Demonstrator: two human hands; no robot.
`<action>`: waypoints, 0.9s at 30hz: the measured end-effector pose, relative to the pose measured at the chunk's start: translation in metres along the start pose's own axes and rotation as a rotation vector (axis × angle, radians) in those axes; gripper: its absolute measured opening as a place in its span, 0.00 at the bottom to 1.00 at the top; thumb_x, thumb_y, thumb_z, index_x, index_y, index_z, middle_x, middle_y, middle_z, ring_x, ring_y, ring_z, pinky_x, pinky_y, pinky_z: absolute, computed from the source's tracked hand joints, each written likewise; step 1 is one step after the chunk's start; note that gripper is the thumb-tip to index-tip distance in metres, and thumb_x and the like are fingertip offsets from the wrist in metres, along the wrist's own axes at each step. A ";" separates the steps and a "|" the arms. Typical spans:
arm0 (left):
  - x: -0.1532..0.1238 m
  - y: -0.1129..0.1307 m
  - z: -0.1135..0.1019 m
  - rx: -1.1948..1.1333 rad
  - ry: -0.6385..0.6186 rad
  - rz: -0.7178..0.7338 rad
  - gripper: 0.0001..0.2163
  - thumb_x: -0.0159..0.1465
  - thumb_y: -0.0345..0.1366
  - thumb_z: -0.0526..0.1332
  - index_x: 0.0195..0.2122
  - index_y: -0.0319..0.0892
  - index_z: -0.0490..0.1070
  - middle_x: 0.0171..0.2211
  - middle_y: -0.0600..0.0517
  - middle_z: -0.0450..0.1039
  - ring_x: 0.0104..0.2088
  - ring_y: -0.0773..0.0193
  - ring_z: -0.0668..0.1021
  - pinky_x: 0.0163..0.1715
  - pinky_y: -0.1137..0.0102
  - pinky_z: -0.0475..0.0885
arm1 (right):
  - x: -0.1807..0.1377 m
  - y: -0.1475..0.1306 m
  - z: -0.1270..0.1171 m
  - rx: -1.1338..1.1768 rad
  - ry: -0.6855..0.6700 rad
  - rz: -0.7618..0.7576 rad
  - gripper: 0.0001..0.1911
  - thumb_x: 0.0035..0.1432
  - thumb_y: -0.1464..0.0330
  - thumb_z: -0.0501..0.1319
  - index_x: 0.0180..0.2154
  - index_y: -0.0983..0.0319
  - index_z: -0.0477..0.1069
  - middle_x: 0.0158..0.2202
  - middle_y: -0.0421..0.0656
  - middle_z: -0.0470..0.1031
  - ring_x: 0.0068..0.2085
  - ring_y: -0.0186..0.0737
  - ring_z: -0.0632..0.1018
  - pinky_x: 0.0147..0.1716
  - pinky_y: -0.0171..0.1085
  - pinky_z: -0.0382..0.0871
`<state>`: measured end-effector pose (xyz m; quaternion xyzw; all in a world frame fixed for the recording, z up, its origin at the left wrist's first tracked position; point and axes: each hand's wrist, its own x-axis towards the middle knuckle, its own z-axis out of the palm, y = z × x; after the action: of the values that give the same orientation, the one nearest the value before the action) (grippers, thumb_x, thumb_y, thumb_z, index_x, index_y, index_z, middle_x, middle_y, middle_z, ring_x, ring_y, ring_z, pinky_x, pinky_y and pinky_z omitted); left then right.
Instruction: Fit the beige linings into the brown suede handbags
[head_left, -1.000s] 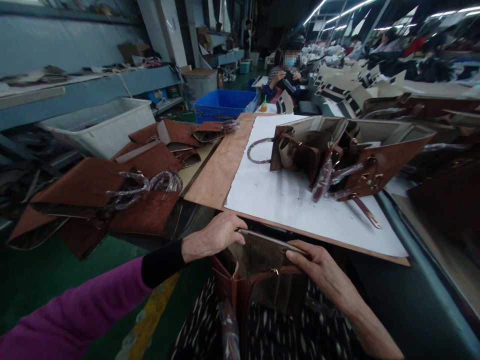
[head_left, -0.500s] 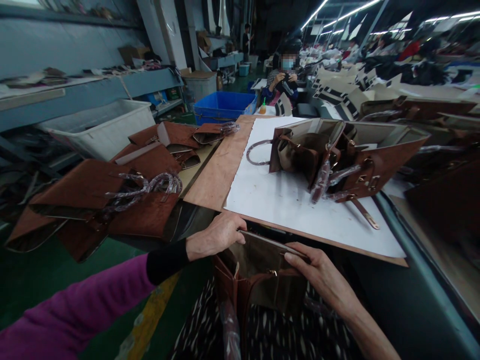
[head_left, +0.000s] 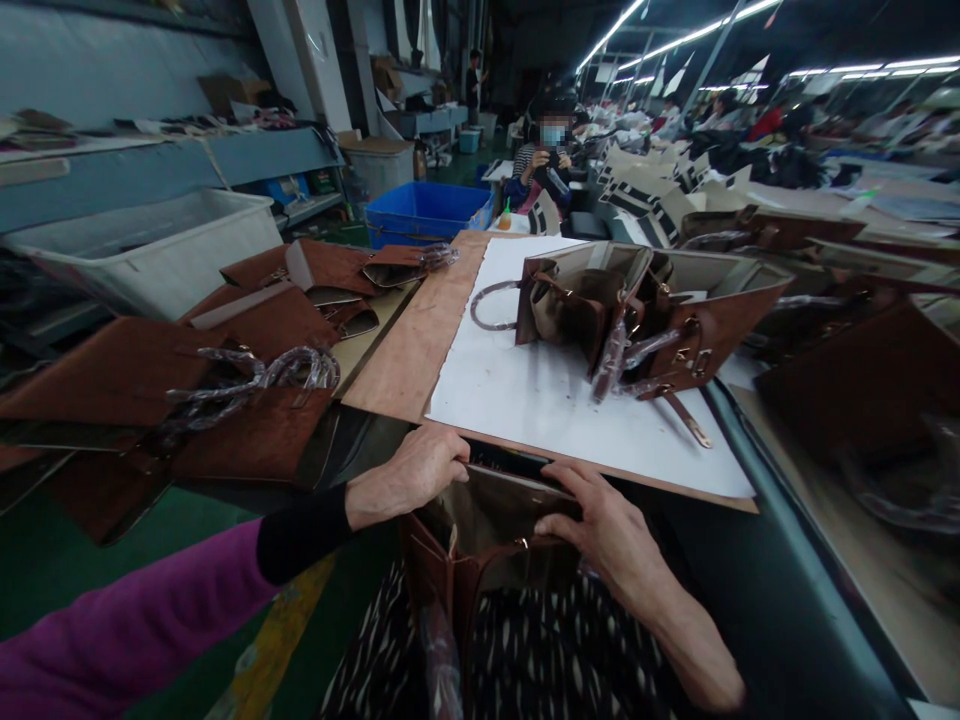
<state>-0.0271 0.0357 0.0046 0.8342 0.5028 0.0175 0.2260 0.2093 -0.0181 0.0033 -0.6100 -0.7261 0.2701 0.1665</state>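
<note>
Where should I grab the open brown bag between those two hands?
Probably the bag's far rim, from above: its mouth opens upward and that edge is thin and nearly straight. Pinch it between the left hand and right hand, where it is bare.

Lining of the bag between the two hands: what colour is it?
Dull khaki-brown; the lining shows best in the head view, the only one.

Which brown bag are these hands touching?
The bag over the patterned lap: left hand pinches its edge and right hand touches it. Neither touches the bags on the white sheet or to either side.
</note>
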 end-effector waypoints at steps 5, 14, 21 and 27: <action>-0.002 0.004 -0.004 0.023 -0.009 -0.032 0.06 0.55 0.34 0.59 0.25 0.41 0.74 0.24 0.51 0.73 0.30 0.63 0.72 0.28 0.73 0.59 | 0.009 -0.004 0.002 0.040 -0.086 0.024 0.15 0.46 0.68 0.61 0.40 0.56 0.71 0.41 0.41 0.71 0.42 0.43 0.72 0.41 0.39 0.63; -0.002 0.002 -0.005 0.000 -0.048 -0.006 0.06 0.55 0.34 0.59 0.24 0.40 0.74 0.24 0.52 0.72 0.30 0.64 0.72 0.29 0.74 0.60 | 0.022 0.017 0.007 0.408 -0.161 -0.046 0.07 0.51 0.66 0.59 0.27 0.62 0.73 0.31 0.40 0.67 0.36 0.39 0.70 0.38 0.36 0.63; -0.002 0.003 -0.006 -0.021 -0.045 -0.011 0.06 0.55 0.34 0.59 0.24 0.40 0.74 0.23 0.53 0.72 0.28 0.66 0.72 0.28 0.75 0.60 | 0.024 0.017 0.005 0.463 -0.181 -0.034 0.09 0.52 0.64 0.58 0.28 0.62 0.73 0.32 0.41 0.67 0.35 0.39 0.71 0.36 0.36 0.63; -0.001 0.002 -0.003 -0.018 -0.032 0.007 0.06 0.55 0.34 0.59 0.25 0.41 0.74 0.23 0.52 0.72 0.28 0.65 0.72 0.28 0.74 0.60 | 0.022 0.020 0.010 0.615 -0.212 0.049 0.10 0.51 0.63 0.59 0.30 0.63 0.72 0.34 0.42 0.70 0.35 0.40 0.72 0.33 0.36 0.66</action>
<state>-0.0269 0.0351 0.0081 0.8340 0.4961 0.0095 0.2412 0.2146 0.0036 -0.0187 -0.5168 -0.6091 0.5426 0.2597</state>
